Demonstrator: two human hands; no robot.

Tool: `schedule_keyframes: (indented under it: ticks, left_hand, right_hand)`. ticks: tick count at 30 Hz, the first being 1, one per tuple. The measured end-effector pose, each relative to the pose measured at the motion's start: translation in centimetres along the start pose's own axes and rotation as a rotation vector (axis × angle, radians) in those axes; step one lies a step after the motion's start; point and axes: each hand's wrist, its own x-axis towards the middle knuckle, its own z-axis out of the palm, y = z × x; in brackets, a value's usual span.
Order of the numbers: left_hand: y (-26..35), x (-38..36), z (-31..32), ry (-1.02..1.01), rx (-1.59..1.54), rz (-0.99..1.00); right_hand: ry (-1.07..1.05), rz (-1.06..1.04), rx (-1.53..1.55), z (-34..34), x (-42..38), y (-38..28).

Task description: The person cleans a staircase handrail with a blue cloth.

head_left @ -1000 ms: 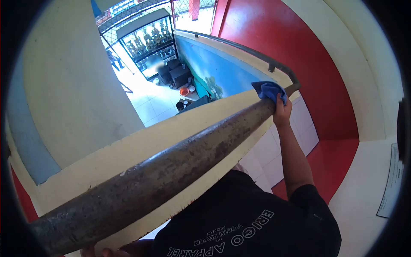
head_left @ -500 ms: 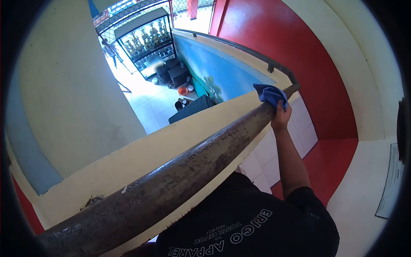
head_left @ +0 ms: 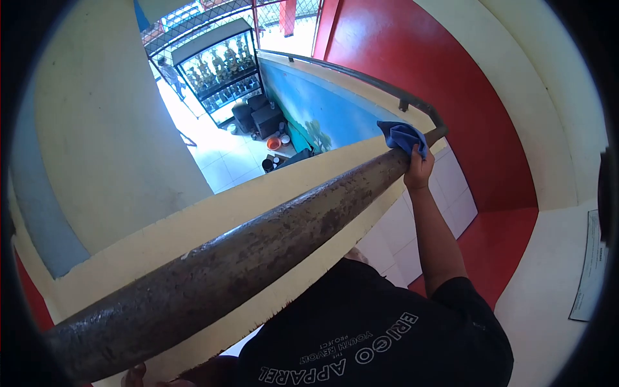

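Observation:
A thick brown handrail [head_left: 258, 258] with a worn, blotchy surface runs diagonally from the lower left to the upper right. Near its far end, my right hand [head_left: 419, 169] is closed on a blue cloth [head_left: 403, 137], which lies bunched over the top of the rail. At the bottom edge, part of my left hand [head_left: 145, 377] shows beside the underside of the rail's near end. Most of it is cut off by the frame, so its grip cannot be made out.
A cream wall [head_left: 155, 242] carries the rail. Beyond and below are a trophy cabinet [head_left: 219, 68], dark seats [head_left: 264, 119], an orange container [head_left: 273, 143] and a distant person [head_left: 170, 72]. A thinner rail [head_left: 361, 74] tops the blue painted wall [head_left: 309, 97].
My left hand has come into view at the bottom edge. The view has shifted slightly, while my right hand keeps the cloth at nearly the same place on the rail.

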Motion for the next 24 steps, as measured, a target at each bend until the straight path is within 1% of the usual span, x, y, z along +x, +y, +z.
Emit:
schedule_keyframes:
  ticks: [6,7,9,12,14,15,17,18,19,20,21,22,23,24]
  left_hand:
    - [-0.5,-0.3,-0.2,0.004,-0.003,0.025]
    - [-0.4,-0.4,-0.1,0.013,-0.024,-0.004]
    - [0.2,-0.5,0.1,0.033,-0.061,-0.063]
    - [0.9,0.0,-0.2,-0.055,0.024,-0.068]
    - [-0.1,-2.6,-1.8,-0.048,0.058,-0.372]
    - [-0.9,-3.5,-2.3,-0.047,0.072,-0.526]
    - [-1.6,-3.1,-2.6,-0.109,0.099,-0.458]
    - [-1.8,-3.2,-2.6,-0.133,0.118,-0.429]
    - [-1.9,-3.3,-2.5,-0.134,0.062,-0.414]
    - [-2.2,-3.4,-2.4,-0.147,0.096,-0.445]
    - [-2.5,-3.2,-2.3,-0.168,0.126,-0.471]
    - [-2.2,-2.9,-2.3,-0.194,0.153,-0.495]
    - [-1.4,-2.3,-2.2,-0.206,0.224,-0.542]
    - [-0.6,-1.6,-1.9,-0.213,0.291,-0.587]
  right_hand:
    - [-0.057,-0.042,-0.062,-1.3,-0.2,2.9]
    - [0.061,-0.070,-0.082,-0.6,-0.1,2.2]
    - [0.062,-0.068,-0.094,-0.8,-0.4,2.8]
    - [0.081,-0.145,-0.127,-0.9,0.3,4.1]
    - [0.078,-0.204,-0.161,-0.8,0.3,3.9]
    - [0.040,-0.101,-0.159,-0.8,0.3,2.5]
    - [-0.043,0.108,-0.158,-0.5,0.1,-1.6]
    - [0.005,0.001,-0.271,-0.2,-0.7,-1.1]
    - [0.055,-0.110,-0.380,0.4,-1.7,-0.7]
    - [0.082,-0.173,-0.313,1.8,-3.6,-2.8]
    - [0.016,-0.277,-0.370,2.3,-4.9,-5.4]
    - [-0.094,-0.208,-0.406,2.4,-5.1,-9.8]
    - [-0.107,-0.221,-0.438,1.9,-5.7,-9.3]
    - [-0.174,-0.275,-0.467,0.6,-5.5,-8.8]
